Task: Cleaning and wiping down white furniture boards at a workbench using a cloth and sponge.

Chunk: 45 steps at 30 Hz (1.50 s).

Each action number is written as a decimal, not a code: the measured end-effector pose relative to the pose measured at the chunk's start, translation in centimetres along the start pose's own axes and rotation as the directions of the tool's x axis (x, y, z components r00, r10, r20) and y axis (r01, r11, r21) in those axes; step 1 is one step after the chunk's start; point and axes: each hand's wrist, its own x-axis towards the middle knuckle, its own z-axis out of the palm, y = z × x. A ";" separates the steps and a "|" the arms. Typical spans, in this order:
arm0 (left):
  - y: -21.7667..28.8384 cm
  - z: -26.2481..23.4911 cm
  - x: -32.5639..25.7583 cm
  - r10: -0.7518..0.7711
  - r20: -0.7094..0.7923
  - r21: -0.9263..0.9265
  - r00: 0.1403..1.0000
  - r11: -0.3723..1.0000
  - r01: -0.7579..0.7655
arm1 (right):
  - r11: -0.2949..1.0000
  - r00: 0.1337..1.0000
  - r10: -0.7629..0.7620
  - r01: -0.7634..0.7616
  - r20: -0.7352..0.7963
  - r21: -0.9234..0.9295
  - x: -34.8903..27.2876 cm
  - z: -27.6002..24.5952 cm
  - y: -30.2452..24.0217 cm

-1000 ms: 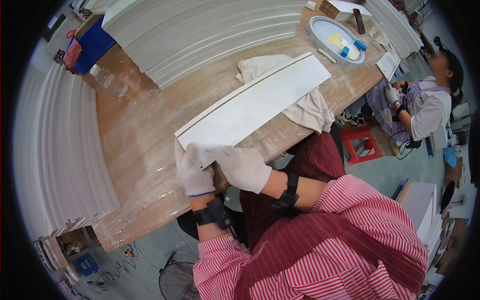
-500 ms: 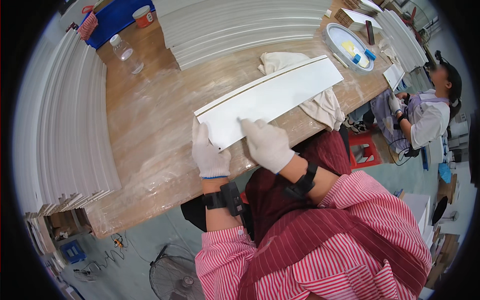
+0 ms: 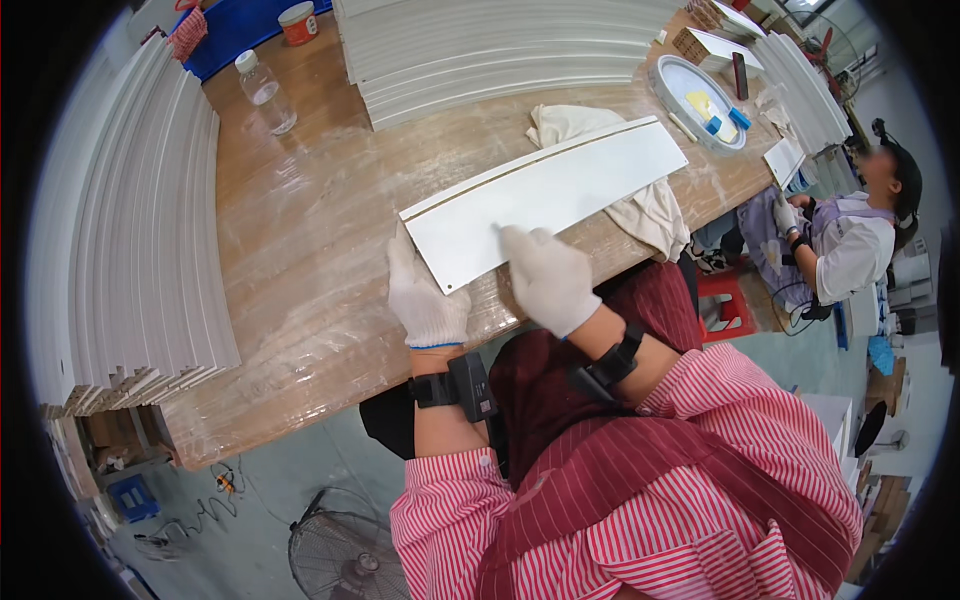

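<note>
A long white flat panel [image 3: 560,190] with a thin groove along its far edge lies on the plastic-covered wooden workbench [image 3: 300,230]. My left hand [image 3: 425,295], in a white glove, rests with fingers apart at the panel's near left corner. My right hand [image 3: 545,275], also gloved, presses flat on the panel's near edge. A cream cloth [image 3: 640,205] lies under the panel's right part. Neither hand grips anything.
Stacks of white panels [image 3: 140,220] line the left side and the back [image 3: 500,45]. A clear plastic bottle [image 3: 265,90] stands at the back left. An oval tray [image 3: 700,90] with small tools sits at the right. Another person [image 3: 850,240] sits at the far right. A fan [image 3: 340,545] stands on the floor.
The panel has slid right and away along the bench under both hands. My hands have moved apart, the left now at the panel's corner and the right on its near edge.
</note>
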 end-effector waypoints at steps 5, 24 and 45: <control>0.4 -0.6 -0.5 -0.007 0.137 0.012 0.990 1.000 0.005 | 0.987 0.984 -0.131 0.117 0.119 0.114 -1.5 1.2 -5.1; 0.1 1.9 -0.7 0.468 -0.108 0.836 0.877 0.520 -0.174 | 0.906 0.975 -0.214 0.174 0.061 0.386 -2.0 2.7 -3.5; -4.0 4.8 -12.8 0.012 -0.154 0.762 0.988 0.638 0.111 | -0.006 0.806 0.042 -0.591 0.591 0.806 -3.0 -5.4 1.1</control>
